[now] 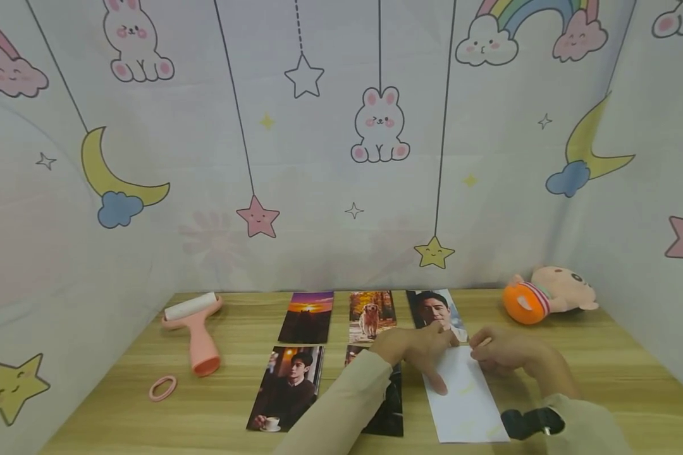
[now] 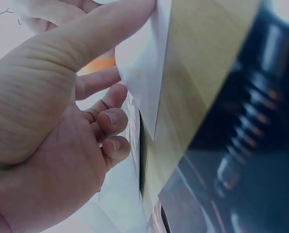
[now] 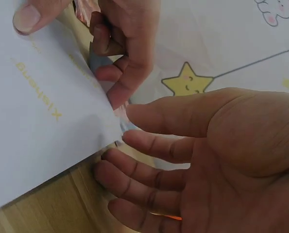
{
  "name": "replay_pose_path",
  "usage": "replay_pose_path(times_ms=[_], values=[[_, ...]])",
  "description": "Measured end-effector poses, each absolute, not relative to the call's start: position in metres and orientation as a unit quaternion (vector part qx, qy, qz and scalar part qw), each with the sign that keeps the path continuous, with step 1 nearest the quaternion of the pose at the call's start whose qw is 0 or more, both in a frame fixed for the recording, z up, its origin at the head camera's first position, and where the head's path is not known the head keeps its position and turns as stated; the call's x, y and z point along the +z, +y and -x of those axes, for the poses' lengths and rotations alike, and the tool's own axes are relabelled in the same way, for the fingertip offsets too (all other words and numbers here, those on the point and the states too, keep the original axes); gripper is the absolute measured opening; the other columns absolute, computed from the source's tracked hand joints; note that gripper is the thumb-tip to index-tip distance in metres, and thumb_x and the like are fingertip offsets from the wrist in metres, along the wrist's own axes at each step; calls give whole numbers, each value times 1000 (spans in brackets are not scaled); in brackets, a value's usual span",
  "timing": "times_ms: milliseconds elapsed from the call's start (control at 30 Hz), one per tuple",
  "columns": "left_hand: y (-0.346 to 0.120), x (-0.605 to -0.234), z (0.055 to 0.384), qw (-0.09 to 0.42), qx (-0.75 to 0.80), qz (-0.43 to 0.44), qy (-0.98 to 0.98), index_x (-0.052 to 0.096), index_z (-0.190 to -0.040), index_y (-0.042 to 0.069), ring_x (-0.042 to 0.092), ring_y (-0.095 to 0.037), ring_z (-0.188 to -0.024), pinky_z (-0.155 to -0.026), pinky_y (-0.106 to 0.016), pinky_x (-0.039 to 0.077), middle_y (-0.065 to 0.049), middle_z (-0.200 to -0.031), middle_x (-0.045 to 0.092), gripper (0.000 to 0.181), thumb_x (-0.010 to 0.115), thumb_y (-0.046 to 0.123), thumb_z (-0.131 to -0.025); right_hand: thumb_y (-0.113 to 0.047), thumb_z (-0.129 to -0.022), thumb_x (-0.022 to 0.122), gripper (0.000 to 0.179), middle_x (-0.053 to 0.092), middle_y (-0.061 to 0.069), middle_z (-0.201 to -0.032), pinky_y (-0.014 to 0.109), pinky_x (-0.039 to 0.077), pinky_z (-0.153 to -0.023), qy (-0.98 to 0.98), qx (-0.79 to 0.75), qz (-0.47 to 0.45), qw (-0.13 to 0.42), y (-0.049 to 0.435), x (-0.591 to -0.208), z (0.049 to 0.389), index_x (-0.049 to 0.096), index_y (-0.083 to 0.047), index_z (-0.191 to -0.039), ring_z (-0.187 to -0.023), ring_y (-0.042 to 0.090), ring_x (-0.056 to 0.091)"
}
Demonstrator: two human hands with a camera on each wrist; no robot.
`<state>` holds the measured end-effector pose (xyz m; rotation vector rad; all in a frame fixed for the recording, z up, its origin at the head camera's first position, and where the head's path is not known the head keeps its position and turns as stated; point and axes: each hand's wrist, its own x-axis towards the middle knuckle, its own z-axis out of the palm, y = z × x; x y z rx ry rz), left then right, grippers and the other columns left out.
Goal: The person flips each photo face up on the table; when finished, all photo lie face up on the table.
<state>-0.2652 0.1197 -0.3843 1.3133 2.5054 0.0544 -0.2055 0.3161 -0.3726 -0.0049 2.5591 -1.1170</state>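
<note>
A white sheet of photo paper (image 1: 467, 404) with faint yellow lettering lies below a portrait photo of a person in a suit (image 1: 432, 306). My left hand (image 1: 424, 351) holds its upper end, with the thumb (image 3: 30, 17) on the white face and the fingers at the top edge. Close by the upper right corner is my right hand (image 1: 506, 351). In the right wrist view its thumb and index fingertips sit right at that corner with a gap between them, and the other fingers are relaxed. The left wrist view shows the sheet (image 2: 144, 73) edge-on.
To the left lie a sunset photo (image 1: 307, 319), a dog photo (image 1: 370, 319), a photo of a person with a cup (image 1: 290, 392) and a dark photo (image 1: 389, 404) partly under my left sleeve. A pink-handled roller (image 1: 202, 335), pink ring (image 1: 162, 388) and doll (image 1: 552, 294) flank them.
</note>
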Motion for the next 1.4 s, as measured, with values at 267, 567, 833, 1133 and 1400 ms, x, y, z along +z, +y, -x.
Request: replay_pose_path(times_ms=[267,567,833,1133,1400], values=[[116,-389,263,97,21,-463,881,42,-140,21,46,-6,-111,-96,-17,40,2,-126,43,90,88,53,-70,-11,-90,68,11,54,-3,-70,24,39,-55,898,-391,59,192,322,-374,202,65,-1,-93,-60,11,47],[104,-385,261,109,100,-480,865,41,-144,16,55,-4,-91,-81,-15,44,7,-103,59,81,84,44,-80,-9,-91,68,8,56,1,-71,27,47,-58,895,-403,41,184,318,-372,197,63,-4,-90,-62,14,53],[91,-373,254,174,182,-496,831,28,-155,26,60,-3,-82,-75,-16,46,13,-99,67,79,74,37,-91,-16,-94,66,22,65,6,-81,38,54,-64,887,-424,91,158,320,-360,196,64,3,-106,-73,22,63],[89,-358,253,160,212,-516,815,34,-154,25,62,-1,-84,-73,-13,48,11,-104,71,70,70,33,-95,-18,-101,55,44,70,10,-84,41,53,-65,878,-431,133,157,316,-342,195,56,14,-130,-76,28,69],[81,-350,256,166,252,-525,796,39,-148,22,61,-3,-86,-74,-16,49,7,-104,72,62,70,28,-96,-12,-100,51,34,70,12,-94,44,53,-76,853,-460,166,180,316,-337,195,59,11,-124,-86,30,69]])
